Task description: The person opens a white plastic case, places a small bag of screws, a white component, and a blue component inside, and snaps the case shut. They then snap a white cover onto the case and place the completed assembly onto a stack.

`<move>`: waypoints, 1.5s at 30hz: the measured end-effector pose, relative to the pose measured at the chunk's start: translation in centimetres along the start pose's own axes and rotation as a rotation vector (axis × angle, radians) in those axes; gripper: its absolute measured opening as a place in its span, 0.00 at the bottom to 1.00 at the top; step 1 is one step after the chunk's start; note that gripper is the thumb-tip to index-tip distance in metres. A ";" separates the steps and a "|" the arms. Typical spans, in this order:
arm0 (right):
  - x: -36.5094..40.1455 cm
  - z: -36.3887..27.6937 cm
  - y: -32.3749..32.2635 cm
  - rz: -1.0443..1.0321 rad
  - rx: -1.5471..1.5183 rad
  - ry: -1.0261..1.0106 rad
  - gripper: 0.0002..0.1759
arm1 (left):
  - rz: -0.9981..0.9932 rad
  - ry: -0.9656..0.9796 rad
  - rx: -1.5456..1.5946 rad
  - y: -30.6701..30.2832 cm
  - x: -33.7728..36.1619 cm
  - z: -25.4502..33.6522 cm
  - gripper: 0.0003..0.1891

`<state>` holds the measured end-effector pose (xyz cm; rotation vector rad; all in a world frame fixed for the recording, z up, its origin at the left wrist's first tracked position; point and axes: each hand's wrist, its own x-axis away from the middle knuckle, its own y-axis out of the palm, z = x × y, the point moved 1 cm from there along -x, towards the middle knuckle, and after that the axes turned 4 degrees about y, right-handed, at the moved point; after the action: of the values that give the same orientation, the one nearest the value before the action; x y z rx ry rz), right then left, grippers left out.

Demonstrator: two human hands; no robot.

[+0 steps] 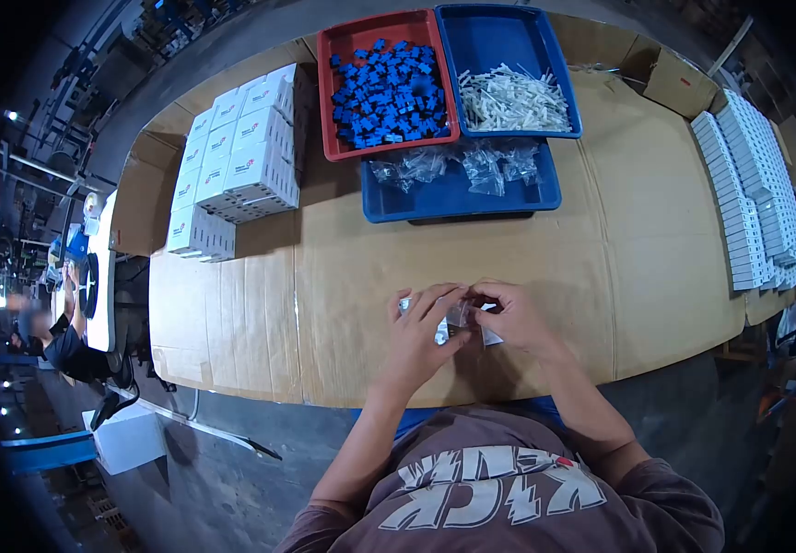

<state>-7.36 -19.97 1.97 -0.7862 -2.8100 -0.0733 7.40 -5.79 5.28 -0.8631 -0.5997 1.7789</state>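
Observation:
At the front middle of the cardboard-covered table, my two hands are close together. My left hand [427, 324] has its fingers bent around a small clear plastic bag [460, 316]. The fingers of my right hand [516, 318] are pinched at the right side of this bag. White pieces [493, 337] show beside and under the fingers; their kind is mostly hidden. What the bag contains, if anything, is too small to make out.
A red tray [326, 111] of blue plastic parts and a blue tray [575, 111] of whitish stick-like parts stand at the back. Below them, another blue tray [453, 210] holds clear bags. White boxes [232, 152] are stacked left, more white boxes [753, 194] right. A person [71, 341] sits far left.

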 end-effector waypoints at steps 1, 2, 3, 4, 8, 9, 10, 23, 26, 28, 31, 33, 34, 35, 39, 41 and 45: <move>0.0 -0.1 0.2 -0.001 -0.086 0.007 0.17 | 0.012 0.005 -0.006 0.4 0.2 -0.5 0.39; 0.0 -0.1 0.6 -0.001 -0.172 0.014 0.18 | 0.023 0.009 -0.010 0.6 0.4 -0.7 0.38; 0.0 -0.1 0.8 -0.001 -0.258 0.021 0.21 | 0.017 -0.004 0.011 0.4 0.2 -0.5 0.38; -0.1 0.0 0.8 -0.007 -0.258 0.021 0.23 | 0.011 -0.018 0.031 0.0 -0.1 0.0 0.37; -0.3 0.0 0.3 -0.012 -0.204 0.028 0.27 | -0.057 -0.019 0.067 -0.4 -0.4 -0.3 0.35; -0.2 -0.2 0.3 -0.008 -0.178 0.034 0.26 | -0.066 -0.018 0.061 -0.4 -0.3 -0.6 0.34; -0.1 -0.4 0.2 -0.021 -0.185 0.048 0.26 | -0.076 -0.017 0.054 -0.1 0.0 -1.1 0.34; 0.2 -1.3 -0.3 0.042 -0.027 0.072 0.20 | -0.020 -0.070 0.179 0.1 -0.3 -0.8 0.27; 0.6 -2.7 -0.9 0.098 0.166 -0.121 0.13 | -0.019 -0.297 0.544 -0.1 -0.4 -0.4 0.22; 0.7 -3.2 -1.4 0.063 0.242 -0.263 0.13 | -0.038 -0.455 0.930 1.0 0.1 -1.5 0.19; 0.4 -3.6 -1.9 -0.082 0.204 -0.269 0.16 | -0.118 -0.605 1.312 2.0 0.4 -2.2 0.17; 0.4 -3.8 -1.7 -0.178 0.106 -0.111 0.18 | -0.223 -0.607 1.482 2.4 0.6 -2.6 0.18; 0.3 -3.9 -1.6 -0.220 0.060 -0.031 0.19 | -0.234 -0.626 1.516 2.5 0.6 -2.7 0.18; 0.4 -4.1 -1.5 -0.258 0.015 0.049 0.21 | -0.249 -0.644 1.553 2.6 0.6 -2.4 0.18; 0.4 -3.9 -0.9 -0.336 0.113 0.104 0.27 | -0.264 -0.696 1.603 3.2 1.0 -1.8 0.19; 0.4 -4.0 -0.9 -0.454 -0.049 0.236 0.30 | -0.298 -0.666 1.572 3.7 1.1 -1.9 0.19; 0.2 -2.6 -1.7 -0.472 -0.055 0.226 0.33 | -0.330 -0.684 1.591 3.9 1.2 -1.8 0.18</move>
<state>-7.89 -21.63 4.56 -0.0991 -2.7191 -0.2955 6.33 -6.08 0.94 0.8918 0.3489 1.5657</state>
